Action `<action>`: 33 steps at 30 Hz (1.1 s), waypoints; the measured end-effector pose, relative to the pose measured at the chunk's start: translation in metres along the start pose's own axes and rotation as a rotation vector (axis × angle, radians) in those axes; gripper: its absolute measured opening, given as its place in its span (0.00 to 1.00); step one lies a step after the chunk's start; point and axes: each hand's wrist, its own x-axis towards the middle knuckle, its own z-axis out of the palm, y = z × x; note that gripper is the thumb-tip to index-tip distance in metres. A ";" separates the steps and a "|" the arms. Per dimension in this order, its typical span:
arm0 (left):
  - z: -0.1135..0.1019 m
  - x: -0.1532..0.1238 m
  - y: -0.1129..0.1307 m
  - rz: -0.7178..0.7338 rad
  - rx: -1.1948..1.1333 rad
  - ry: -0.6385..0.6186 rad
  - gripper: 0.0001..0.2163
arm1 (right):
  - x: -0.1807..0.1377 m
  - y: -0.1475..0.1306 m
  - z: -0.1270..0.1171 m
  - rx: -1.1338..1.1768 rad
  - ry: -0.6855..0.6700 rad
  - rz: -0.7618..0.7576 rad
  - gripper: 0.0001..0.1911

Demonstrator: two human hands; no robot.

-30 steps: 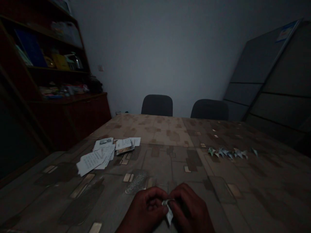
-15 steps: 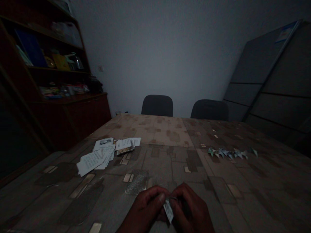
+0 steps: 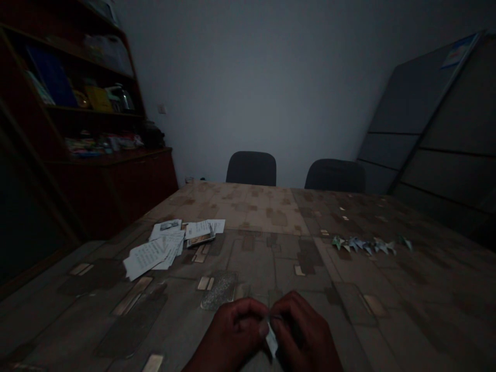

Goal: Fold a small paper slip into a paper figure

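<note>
At bottom centre of the frame, the left hand and right hand pinch a small paper piece in a narrow grip, presumably to steady it from both sides.

Left grip and right grip are held low and close together, backs turned mostly upward. Index fingers are arched inward — tips brought nearly together. Thumbs are angled in below them; a pinch is formed on each side. Wrists are set wider apart — bare, dimly lit, cropped by the lower edge.
</note>
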 end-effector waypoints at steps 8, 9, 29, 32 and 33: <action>-0.001 0.002 0.003 -0.058 -0.014 0.017 0.23 | 0.001 -0.002 0.001 -0.012 0.024 -0.002 0.07; -0.001 0.002 0.002 -0.055 -0.005 0.028 0.23 | 0.000 -0.002 0.001 -0.016 0.026 0.000 0.07; 0.007 -0.004 0.007 0.016 -0.141 0.055 0.20 | 0.001 -0.007 0.007 0.125 0.169 0.185 0.06; 0.010 -0.006 0.009 0.026 -0.125 0.083 0.21 | 0.000 -0.005 0.007 0.121 0.159 0.123 0.04; 0.011 -0.007 0.011 0.025 -0.125 0.096 0.21 | 0.000 -0.004 0.007 0.123 0.144 0.100 0.04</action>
